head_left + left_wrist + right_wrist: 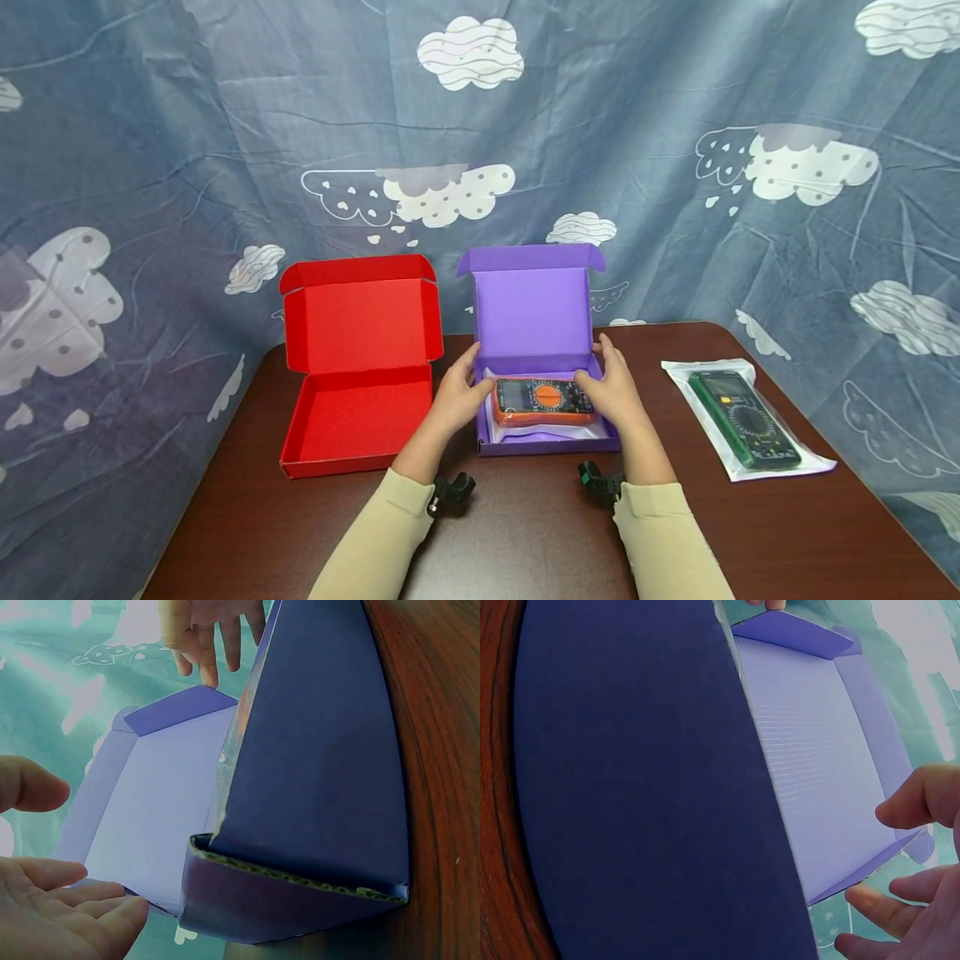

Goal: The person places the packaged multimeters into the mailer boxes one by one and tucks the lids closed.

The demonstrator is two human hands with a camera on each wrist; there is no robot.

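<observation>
An orange-cased multimeter [543, 397] in a clear plastic bag lies in an open purple box [532, 321], with its dial facing up. My left hand [459, 396] is at the box's left side, thumb near the multimeter's left end. On the opposite side my right hand [617, 392] has its thumb near the meter's right end. Both hands have loosely extended fingers. In the left wrist view, the thumb and fingers of the left hand [67, 922] are spread apart. The right wrist view shows the right hand [922, 892] with fingers spread by the raised lid.
To the left stands a red box [363, 421] with its lid raised. A green-cased multimeter [746, 421] in a clear bag lies on the right of the brown table [525, 529]. A blue cloud-patterned curtain [637, 100] hangs behind the table.
</observation>
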